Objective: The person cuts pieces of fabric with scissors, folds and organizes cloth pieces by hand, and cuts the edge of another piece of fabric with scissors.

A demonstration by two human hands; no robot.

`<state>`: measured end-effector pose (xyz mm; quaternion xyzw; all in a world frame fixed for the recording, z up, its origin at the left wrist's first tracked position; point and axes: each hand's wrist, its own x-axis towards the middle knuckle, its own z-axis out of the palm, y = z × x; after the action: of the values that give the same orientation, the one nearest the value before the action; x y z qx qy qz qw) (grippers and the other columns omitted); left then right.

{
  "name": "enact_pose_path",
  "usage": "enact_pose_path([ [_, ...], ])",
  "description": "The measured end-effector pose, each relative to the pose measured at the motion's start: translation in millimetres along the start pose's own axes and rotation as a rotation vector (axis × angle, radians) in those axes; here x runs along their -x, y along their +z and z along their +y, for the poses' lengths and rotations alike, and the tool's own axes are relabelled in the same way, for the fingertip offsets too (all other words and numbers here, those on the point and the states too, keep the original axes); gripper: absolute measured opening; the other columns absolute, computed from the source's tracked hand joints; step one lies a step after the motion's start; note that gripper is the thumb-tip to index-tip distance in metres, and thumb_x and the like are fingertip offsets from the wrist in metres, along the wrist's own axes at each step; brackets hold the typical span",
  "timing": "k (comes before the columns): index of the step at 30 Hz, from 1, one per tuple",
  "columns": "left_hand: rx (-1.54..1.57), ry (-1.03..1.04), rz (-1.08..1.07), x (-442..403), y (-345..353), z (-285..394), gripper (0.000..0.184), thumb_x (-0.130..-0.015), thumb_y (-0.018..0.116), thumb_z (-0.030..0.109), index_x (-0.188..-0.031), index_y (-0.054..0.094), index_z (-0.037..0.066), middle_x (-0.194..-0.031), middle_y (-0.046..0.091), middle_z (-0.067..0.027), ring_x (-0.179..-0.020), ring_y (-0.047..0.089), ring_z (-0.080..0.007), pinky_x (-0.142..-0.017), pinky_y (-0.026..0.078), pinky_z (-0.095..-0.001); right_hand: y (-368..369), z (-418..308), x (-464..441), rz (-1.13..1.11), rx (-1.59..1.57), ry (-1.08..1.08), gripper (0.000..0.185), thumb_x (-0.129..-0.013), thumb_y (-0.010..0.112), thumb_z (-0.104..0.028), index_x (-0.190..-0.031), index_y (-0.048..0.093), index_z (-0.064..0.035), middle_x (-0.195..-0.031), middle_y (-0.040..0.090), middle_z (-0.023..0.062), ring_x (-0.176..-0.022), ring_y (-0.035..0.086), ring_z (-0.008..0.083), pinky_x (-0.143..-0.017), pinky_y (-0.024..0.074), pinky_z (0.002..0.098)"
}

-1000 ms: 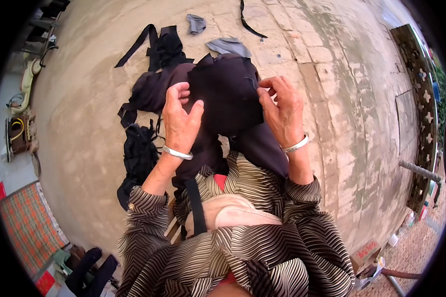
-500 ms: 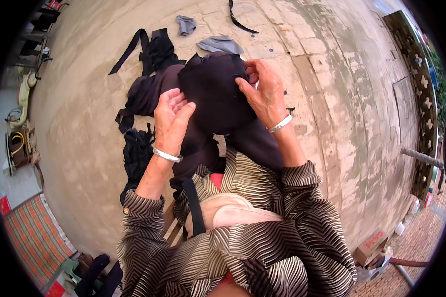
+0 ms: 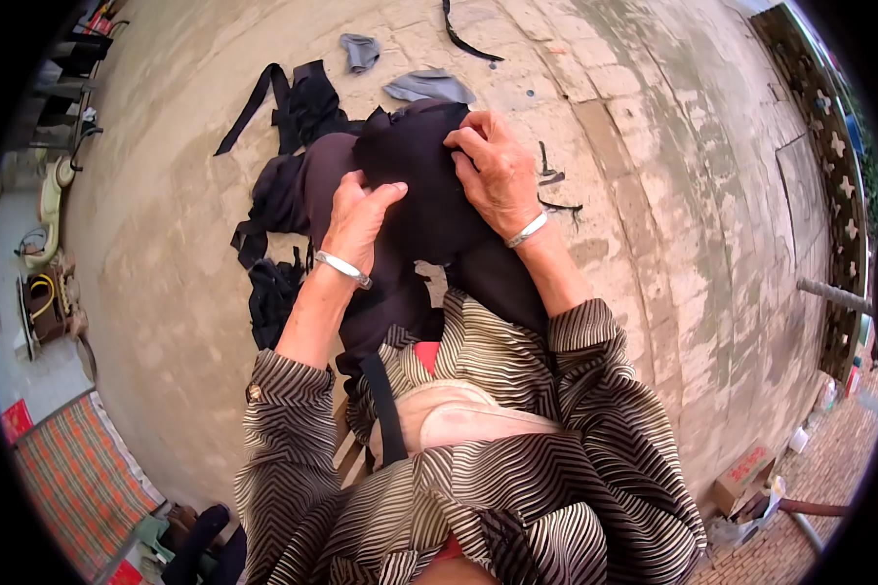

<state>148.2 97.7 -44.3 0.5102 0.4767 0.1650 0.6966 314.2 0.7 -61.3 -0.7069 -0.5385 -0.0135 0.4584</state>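
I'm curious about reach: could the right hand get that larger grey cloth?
Probably yes, perhaps with a lean: the right hand is at the edge of the dark fabric, and the larger grey cloth lies mostly uncovered beyond.

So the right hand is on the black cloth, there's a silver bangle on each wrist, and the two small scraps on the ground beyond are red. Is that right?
Not quite: the smaller scrap and the larger scrap are grey, not red, as the head view shows. The rest of your statement stands.
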Motion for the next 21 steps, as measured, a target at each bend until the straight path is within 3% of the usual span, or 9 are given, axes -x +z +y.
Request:
enact_pose_path([
  [4, -0.018, 0.02, 0.007, -8, 0, -11, 0.074, -0.079, 0.074, 0.016, -0.135, 0.034, -0.012, -0.117, 0.058, -0.0136, -0.107, 0.055, -0.0178, -0.093, 0.042, -0.0305, 0, 3, 0, -0.004, 0.035, -0.022, 0.018, -0.073, 0.065, 0.0, -0.089, 0.062, -0.0075, -0.094, 0.056, 0.0084, -0.081, 0.06, 0.0278, -0.069, 0.0492, 0.0367],
  [7, 0.03, 0.042, 0.085, 1, 11, -2, 0.069, -0.077, 0.077, 0.012, -0.131, 0.039, -0.01, -0.116, 0.06, -0.0126, -0.11, 0.057, -0.0188, -0.097, 0.043, -0.0316, -2, 5, -1, 0.052, -0.12, 0.082, 0.015, -0.073, 0.065, 0.001, -0.086, 0.062, -0.0062, -0.088, 0.055, 0.0069, -0.075, 0.061, 0.022, -0.065, 0.0487, 0.0326],
  [9, 0.077, 0.061, 0.119, 4, 13, -2, 0.066, -0.076, 0.079, 0.01, -0.128, 0.043, -0.008, -0.115, 0.061, -0.0119, -0.11, 0.058, -0.0194, -0.098, 0.044, -0.0325, -12, 9, 0, 0.1, -0.402, 0.354, 0.011, -0.074, 0.063, 0.003, -0.083, 0.062, -0.0046, -0.082, 0.055, 0.0046, -0.069, 0.058, 0.0141, -0.061, 0.0462, 0.0273],
  [10, 0.129, 0.065, 0.07, 2, 9, -6, 0.064, -0.076, 0.079, 0.008, -0.128, 0.045, -0.007, -0.114, 0.061, -0.0126, -0.107, 0.06, -0.0203, -0.096, 0.046, -0.0337, -17, 14, 2, 0.161, -0.492, 0.383, 0.01, -0.074, 0.062, 0.004, -0.081, 0.063, -0.0028, -0.079, 0.054, 0.0027, -0.068, 0.054, 0.0081, -0.059, 0.0436, 0.0229],
  [15, 0.293, -0.005, -0.065, 8, 2, 2, 0.054, -0.078, 0.076, 0.005, -0.126, 0.051, -0.004, -0.113, 0.063, -0.0124, -0.101, 0.064, -0.0218, -0.092, 0.052, -0.0366, -76, 49, 23, 0.215, -0.587, 0.603, 0.006, -0.079, 0.068, 0.001, -0.084, 0.066, 0.0, -0.079, 0.058, -0.002, -0.07, 0.053, 0.0041, -0.062, 0.0431, 0.0189],
  [17, 0.447, -0.089, -0.125, 7, -2, 2, 0.037, -0.077, 0.075, 0.0, -0.11, 0.059, -0.004, -0.102, 0.066, -0.0117, -0.093, 0.066, -0.0215, -0.086, 0.055, -0.0353, -106, 95, 46, 0.124, -0.364, 0.61, 0.018, -0.079, 0.064, 0.0, -0.097, 0.067, -0.004, -0.089, 0.062, 0.0027, -0.078, 0.06, 0.0109, -0.066, 0.0467, 0.0245],
  [19, 0.478, -0.111, -0.124, 2, -7, -6, 0.037, -0.077, 0.074, 0.001, -0.111, 0.059, -0.004, -0.102, 0.067, -0.0111, -0.093, 0.066, -0.0212, -0.086, 0.055, -0.0351, -131, 132, 70, -0.187, 0.713, 0.51, 0.033, -0.08, 0.057, -0.001, -0.111, 0.064, -0.0099, -0.102, 0.063, 0.011, -0.093, 0.063, 0.0228, -0.079, 0.0482, 0.0361],
  [21, 0.508, -0.129, -0.126, 1, -8, -7, 0.037, -0.077, 0.074, 0.001, -0.111, 0.059, -0.003, -0.101, 0.067, -0.0105, -0.093, 0.066, -0.0209, -0.085, 0.055, -0.035, -145, 139, 92, -0.193, 1.244, 0.471, 0.042, -0.078, 0.052, -0.003, -0.118, 0.06, -0.0149, -0.112, 0.06, 0.0162, -0.104, 0.059, 0.0322, -0.089, 0.0438, 0.045],
])
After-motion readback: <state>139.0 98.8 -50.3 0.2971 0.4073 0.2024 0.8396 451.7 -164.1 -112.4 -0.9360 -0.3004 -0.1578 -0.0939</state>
